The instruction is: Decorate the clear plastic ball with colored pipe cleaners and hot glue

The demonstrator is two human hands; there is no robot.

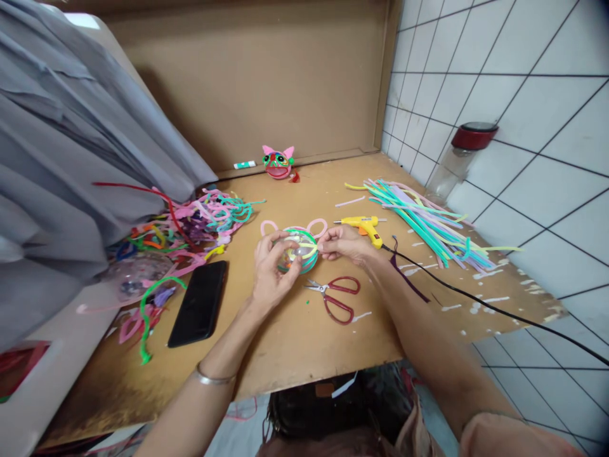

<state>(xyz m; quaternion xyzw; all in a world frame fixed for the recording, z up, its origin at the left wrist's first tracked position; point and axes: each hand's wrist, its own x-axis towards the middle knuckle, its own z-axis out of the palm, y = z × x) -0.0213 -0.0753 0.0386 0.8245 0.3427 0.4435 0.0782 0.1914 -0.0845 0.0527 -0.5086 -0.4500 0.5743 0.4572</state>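
Observation:
A clear ball wrapped with green and teal pipe cleaners stands on the table, with two pink loops at its top like ears. My left hand grips the ball from its left side, thumb and fingers curved round it. At the ball's right side, my right hand pinches the end of a pale yellow pipe cleaner that lies across the front of the ball. Just below the hands are red-handled scissors, their blades slightly apart. A yellow glue gun lies beyond my right hand.
Loose pipe cleaners lie at the right, near a clear jar. A tangled pile and a black phone are at the left. A pink decorated figure and a marker sit at the back. A black cord runs right.

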